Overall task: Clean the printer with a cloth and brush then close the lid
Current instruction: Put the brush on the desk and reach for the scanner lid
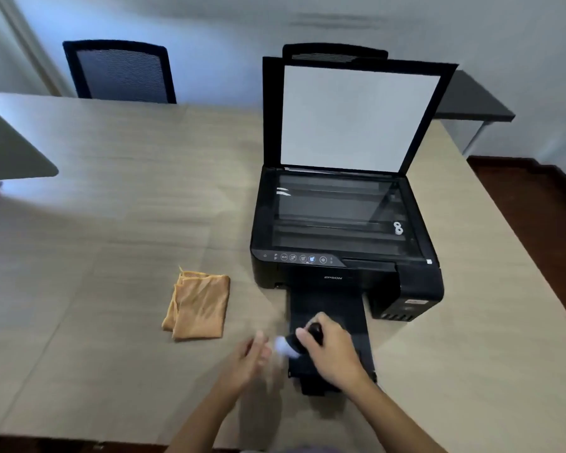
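Observation:
A black printer (340,273) sits on the table with its scanner lid (356,116) standing upright and the glass bed (337,217) exposed. Its output tray (330,308) sticks out toward me. My right hand (334,351) grips a small brush (294,343) with a dark handle and pale bristles over the tray's left edge. My left hand (252,358) hovers just left of the bristles, fingers apart and blurred. A folded orange cloth (198,305) lies on the table left of the printer.
The light wooden table (111,207) stretches left and right of the printer. A grey monitor back (10,148) juts in at the far left. Two dark chairs (120,71) stand behind the table, and a dark side table (474,99) sits at the back right.

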The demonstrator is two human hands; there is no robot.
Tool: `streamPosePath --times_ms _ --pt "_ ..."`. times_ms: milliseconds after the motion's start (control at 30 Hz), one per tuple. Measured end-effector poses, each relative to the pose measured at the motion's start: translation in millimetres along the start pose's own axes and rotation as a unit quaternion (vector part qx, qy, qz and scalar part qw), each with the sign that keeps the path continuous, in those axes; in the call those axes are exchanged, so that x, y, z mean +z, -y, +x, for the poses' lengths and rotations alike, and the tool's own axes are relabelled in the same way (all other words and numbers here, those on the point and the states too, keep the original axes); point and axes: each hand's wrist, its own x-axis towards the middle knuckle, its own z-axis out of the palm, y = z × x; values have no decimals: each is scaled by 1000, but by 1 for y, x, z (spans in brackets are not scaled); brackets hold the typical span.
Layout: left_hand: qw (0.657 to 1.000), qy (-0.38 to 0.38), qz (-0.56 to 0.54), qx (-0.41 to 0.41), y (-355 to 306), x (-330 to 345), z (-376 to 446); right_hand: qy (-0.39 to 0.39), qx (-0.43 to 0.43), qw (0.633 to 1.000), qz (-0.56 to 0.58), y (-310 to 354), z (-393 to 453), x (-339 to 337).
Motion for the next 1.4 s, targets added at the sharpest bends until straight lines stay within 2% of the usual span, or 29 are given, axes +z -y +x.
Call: streamPosePath --times_ms 67,100,233,433,567,700,900,967,1067,1200,1300,1400 --pt "988 28 -148 -38 -6 -14 -5 49 10 997 51 10 9 39" --pt "982 32 -183 -38 -6 -25 -9 69 31 995 67 11 16 58" --pt "994 -31 -102 -7 8 -68 -24 141 88 986 32 17 33 121" --pt "981 -184 -46 -33 47 -111 -25 191 -9 977 -91 37 28 175" --pt "972 -231 0 -45 55 -128 -13 215 -36 970 -108 37 26 192" --pt "965 -261 15 -10 52 -132 0 220 -61 967 -110 36 28 196" --pt "961 -275 28 -21 61 -130 15 231 -93 961 -124 34 27 184" --pt "951 -302 59 -32 62 -126 16 230 -100 961 -115 34 27 173" --pt "915 -379 137 -2 41 -121 12 198 -112 972 -64 38 27 135" --pt "893 -420 100 128 -35 -118 25 117 -148 982 31 44 41 45" --pt "879 -424 57 212 -115 -114 47 -14 -181 982 48 53 67 -56" --pt "874 -396 24 281 -202 -101 70 -180 -176 964 84 62 103 -162"
